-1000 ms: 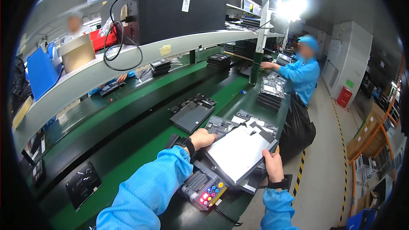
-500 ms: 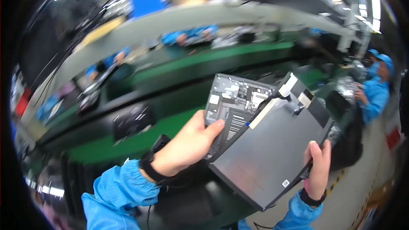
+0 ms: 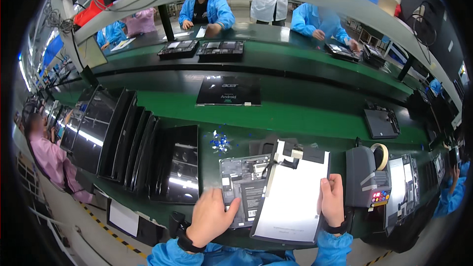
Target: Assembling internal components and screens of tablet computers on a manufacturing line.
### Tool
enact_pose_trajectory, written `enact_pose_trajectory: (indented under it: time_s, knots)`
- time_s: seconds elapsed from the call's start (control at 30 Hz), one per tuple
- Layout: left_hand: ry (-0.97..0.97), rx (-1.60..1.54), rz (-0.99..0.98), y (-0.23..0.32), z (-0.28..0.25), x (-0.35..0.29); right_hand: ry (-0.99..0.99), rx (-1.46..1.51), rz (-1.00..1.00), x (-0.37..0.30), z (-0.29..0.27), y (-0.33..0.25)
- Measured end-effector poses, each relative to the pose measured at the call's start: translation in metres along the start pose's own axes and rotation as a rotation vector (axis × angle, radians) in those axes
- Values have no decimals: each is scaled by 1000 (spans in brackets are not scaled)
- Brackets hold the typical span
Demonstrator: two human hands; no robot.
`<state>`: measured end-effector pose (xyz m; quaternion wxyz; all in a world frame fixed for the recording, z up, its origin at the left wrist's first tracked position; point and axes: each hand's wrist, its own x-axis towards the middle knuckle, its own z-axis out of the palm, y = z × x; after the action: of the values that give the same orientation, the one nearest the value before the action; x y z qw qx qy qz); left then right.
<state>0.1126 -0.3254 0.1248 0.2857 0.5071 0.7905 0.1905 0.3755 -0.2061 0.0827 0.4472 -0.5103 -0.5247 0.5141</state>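
Observation:
My left hand (image 3: 212, 216) grips the left edge of an open tablet housing (image 3: 234, 173), its thumb over the front. The housing shows its battery and circuit boards and sits low over the near side of the bench. My right hand (image 3: 333, 199) holds the right edge of a display panel (image 3: 293, 199), its silvery-white back facing up. The panel overlaps the right part of the housing, hiding it, and is tilted. Near the panel's top edge, a dark flex cable (image 3: 286, 162) and strips of tape show.
Dark screens (image 3: 123, 143) lean in a row at left. A grey tape dispenser (image 3: 362, 172) stands at right, beside stacked tablet parts (image 3: 401, 187). Blue and white scraps (image 3: 219, 143) lie ahead. A screen (image 3: 229, 91) and a tablet (image 3: 382, 123) lie farther off. Co-workers (image 3: 207, 15) sit opposite.
The view has swung from a tilted, blurred angle to level. Both hands keep hold of the housing and panel, which now appear lower, over the bench left of the tape dispenser.

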Motion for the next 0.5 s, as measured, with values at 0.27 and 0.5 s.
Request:
enact_pose_trajectory:
  time_s: [0.27,0.5]
  knots:
    - [247,-88,496,31,-4,24,34,-19,27,4,0,-4]
    - [117,5,443,34,7,21,173,-231,-123,8,-8,-6]
